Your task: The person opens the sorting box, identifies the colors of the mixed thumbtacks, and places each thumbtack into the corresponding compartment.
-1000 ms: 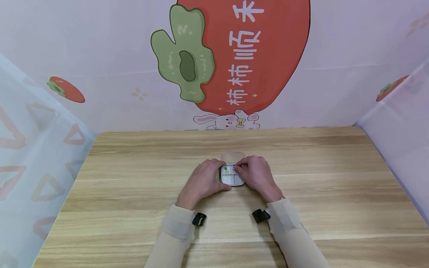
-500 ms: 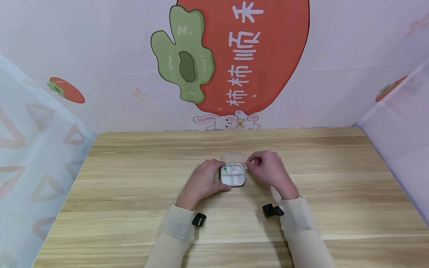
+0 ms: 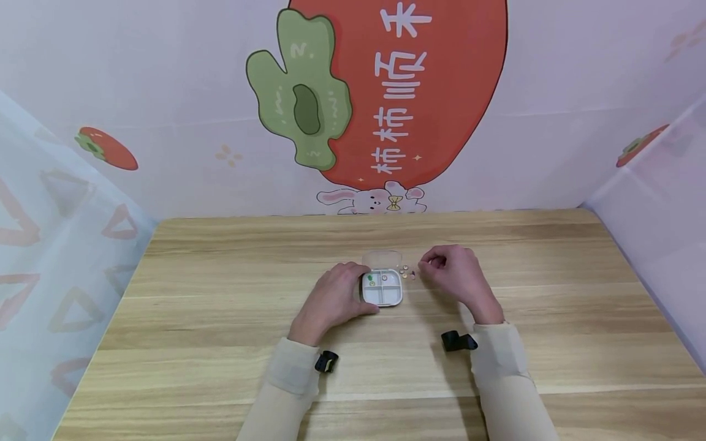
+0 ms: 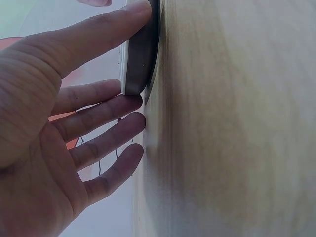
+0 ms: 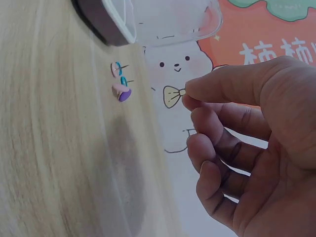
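A small white box with four compartments (image 3: 392, 296) lies on the table, its clear lid (image 3: 382, 259) tipped back. One far compartment holds a green piece (image 3: 370, 278) and a yellowish ring-like piece; the other holds a reddish round piece (image 3: 384, 278). My left hand (image 3: 333, 304) grips the box from the left, thumb at the near side and fingers at the far side. Several tiny stud-like pieces with thin metal posts (image 5: 122, 93), pink, teal and purple, lie right of the box. Beyond them hovers my right hand (image 3: 456, 274), fingers curled and thumb against forefinger, with nothing visible between the tips.
The wood-grain table (image 3: 220, 343) ends at the back against a printed cloth (image 3: 193, 171) with a large red fruit and a rabbit. Cloth sides hang at left and right. Black wrist cameras (image 3: 326, 361) sit at both cuffs.
My right hand has moved out of the box to the right, past the small studs, uncovering them and the reddish piece in the far right compartment. My left hand keeps its grip on the box.
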### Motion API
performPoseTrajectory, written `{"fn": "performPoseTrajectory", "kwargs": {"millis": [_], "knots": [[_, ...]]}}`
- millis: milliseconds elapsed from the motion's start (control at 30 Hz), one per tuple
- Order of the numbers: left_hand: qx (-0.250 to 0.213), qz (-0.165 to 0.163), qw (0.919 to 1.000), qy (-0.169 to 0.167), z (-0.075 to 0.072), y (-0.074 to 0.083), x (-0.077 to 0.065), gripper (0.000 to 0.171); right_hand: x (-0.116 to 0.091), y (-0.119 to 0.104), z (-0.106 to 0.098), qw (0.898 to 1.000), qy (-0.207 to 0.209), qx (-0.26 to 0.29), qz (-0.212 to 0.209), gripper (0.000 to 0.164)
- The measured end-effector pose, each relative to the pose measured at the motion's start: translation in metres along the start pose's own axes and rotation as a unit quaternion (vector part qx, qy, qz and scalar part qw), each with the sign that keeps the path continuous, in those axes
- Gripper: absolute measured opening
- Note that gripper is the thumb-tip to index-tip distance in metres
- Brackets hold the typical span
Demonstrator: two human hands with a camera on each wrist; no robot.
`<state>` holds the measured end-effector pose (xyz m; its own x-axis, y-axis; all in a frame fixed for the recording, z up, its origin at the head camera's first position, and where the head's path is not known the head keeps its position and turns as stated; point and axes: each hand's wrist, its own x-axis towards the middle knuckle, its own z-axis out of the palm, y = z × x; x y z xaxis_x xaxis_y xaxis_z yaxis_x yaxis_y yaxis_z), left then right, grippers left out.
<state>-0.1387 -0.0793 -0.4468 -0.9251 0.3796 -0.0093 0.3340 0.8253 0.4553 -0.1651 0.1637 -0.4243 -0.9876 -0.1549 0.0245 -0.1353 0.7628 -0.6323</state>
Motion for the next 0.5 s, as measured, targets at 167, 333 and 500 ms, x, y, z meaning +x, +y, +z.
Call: {"fn": "performPoseTrajectory", "kwargs": {"millis": [167, 333, 500], "knots": [[-0.002, 0.003, 1.0000, 0.003, 0.000, -0.001, 0.000, 0.073, 0.001, 0.004, 0.003, 1.000, -0.009, -0.012, 0.010, 0.006], [-0.002, 0.003, 1.0000, 0.004, 0.000, 0.000, -0.001, 0.073, 0.002, 0.008, 0.007, 0.999, -0.015, -0.030, 0.010, 0.006], [-0.007, -0.002, 1.0000, 0.003, 0.000, 0.001, -0.001, 0.074, 0.003, 0.008, 0.014, 0.999, -0.013, -0.032, -0.002, 0.005]]}}
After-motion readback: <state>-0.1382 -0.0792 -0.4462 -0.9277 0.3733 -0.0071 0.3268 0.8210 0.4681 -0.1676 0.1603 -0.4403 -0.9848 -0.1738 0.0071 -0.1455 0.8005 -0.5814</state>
